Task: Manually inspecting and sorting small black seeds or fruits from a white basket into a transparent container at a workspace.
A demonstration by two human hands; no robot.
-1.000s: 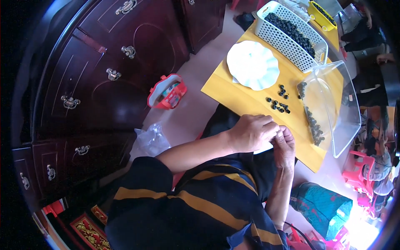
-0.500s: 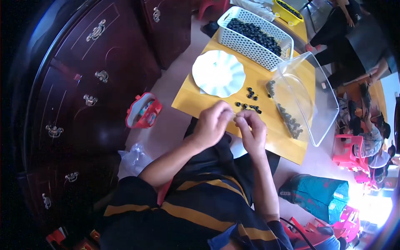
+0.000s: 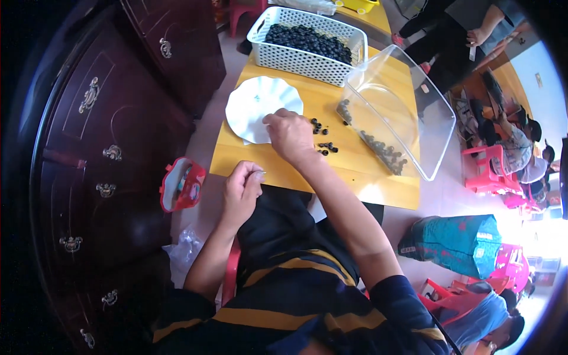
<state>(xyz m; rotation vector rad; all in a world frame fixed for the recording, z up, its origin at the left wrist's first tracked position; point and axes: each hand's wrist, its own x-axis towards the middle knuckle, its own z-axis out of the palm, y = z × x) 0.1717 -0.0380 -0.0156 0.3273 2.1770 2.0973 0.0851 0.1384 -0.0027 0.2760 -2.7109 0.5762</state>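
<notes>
centre-frame plate [image 3: 248,107], likely kept close for reach; right hand [image 3: 290,135] above, grip unclear; left hand [image 3: 241,188] pinches pale sliver [image 3: 262,172].

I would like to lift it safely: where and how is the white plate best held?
Probably pinch the plate by its wavy rim from the left, thumb above: there it lies near the edge of the table, while the right hand covers its right side.

No text can be read; print [image 3: 484,236] on the teal bag [image 3: 445,234] is blurred.
</notes>
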